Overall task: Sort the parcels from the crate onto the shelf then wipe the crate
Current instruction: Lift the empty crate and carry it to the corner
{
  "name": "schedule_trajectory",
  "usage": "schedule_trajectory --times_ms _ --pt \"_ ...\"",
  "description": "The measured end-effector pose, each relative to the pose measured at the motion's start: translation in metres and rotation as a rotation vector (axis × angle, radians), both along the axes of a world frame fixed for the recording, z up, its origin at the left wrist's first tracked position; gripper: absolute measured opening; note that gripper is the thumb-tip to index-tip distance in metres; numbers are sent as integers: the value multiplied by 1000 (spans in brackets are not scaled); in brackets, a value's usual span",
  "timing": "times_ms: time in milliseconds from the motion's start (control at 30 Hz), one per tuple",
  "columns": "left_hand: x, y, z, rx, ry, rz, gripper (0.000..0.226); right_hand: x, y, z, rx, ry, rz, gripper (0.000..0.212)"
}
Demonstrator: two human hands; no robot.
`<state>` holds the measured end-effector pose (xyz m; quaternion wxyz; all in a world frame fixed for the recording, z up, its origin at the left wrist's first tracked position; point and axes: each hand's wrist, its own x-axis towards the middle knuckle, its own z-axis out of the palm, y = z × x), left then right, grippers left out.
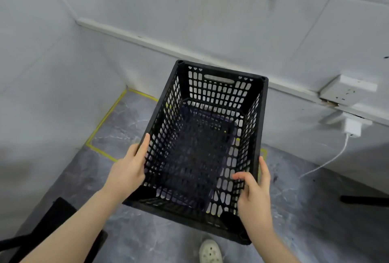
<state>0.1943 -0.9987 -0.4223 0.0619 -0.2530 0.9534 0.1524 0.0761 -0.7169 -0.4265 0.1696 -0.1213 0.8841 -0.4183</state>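
Floor: grey marbled surface, marked with a rectangle of yellow tape near the corner where two pale walls meet.

Crate: black plastic, lattice sides and base, slot handle in the far end wall. No parcels visible inside. Held above the floor, over the taped area, tilted so the open top faces the person; whether any edge touches the ground cannot be told.

Left hand: laid along the outside of the crate's left wall near the top rim, fingers extended and pressed flat against it, thumb side uppermost.

Right hand: at the crate's near right corner, grasping the right wall, thumb inside against the lattice, remaining fingers wrapped over the outside of the rim.

Dark object: lower left, black, partly out of view; nature unclear.

Wall socket: white, on the right-hand wall, with a white charger plugged below and a white cable trailing down.

Shoe: pale, perforated, on the floor beneath the crate.
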Motion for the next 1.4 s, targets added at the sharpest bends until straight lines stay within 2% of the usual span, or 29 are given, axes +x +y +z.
schedule_trajectory --times_ms 333,567,767,967,1167,1400 --pt "-30 -47 -88 -25 -14 -7 90 -22 -41 -87 38 -52 -14 65" --pt "-45 -80 -132 -39 -36 -61 90 -34 -70 -122 -23 -228 -35 68" --pt "-45 -92 -159 -33 -59 -87 97 -34 -87 -139 -108 -358 -57 63" --pt "-36 -101 -169 -37 -138 -31 101 -1 -92 -146 32 -209 0 65" --pt "-28 -112 -166 28 -276 27 107 24 -98 -139 115 -229 9 60" --pt "-26 -104 -165 77 -255 56 110 24 -90 -147 126 -243 24 49"
